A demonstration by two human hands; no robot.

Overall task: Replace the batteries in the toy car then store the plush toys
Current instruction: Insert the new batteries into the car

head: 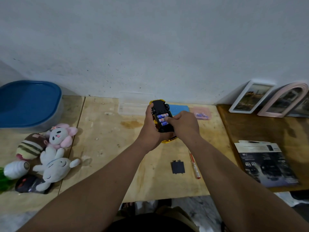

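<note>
Left hand (150, 129) gripped the upturned toy car (161, 114); right hand (181, 123) had fingers (168, 119) curled, pinching the middle battery (161, 120), lying crosswise directly beneath them. Battery cover (178, 167) waited nearer the right hand.

Two picture frames (250, 98) (leaning), booklet (267, 164).

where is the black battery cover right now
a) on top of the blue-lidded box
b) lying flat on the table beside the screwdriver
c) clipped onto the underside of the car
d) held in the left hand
b: the battery cover lies loose on the table, just left of the screwdriver, while the toy car shows its batteries uncovered.
</note>
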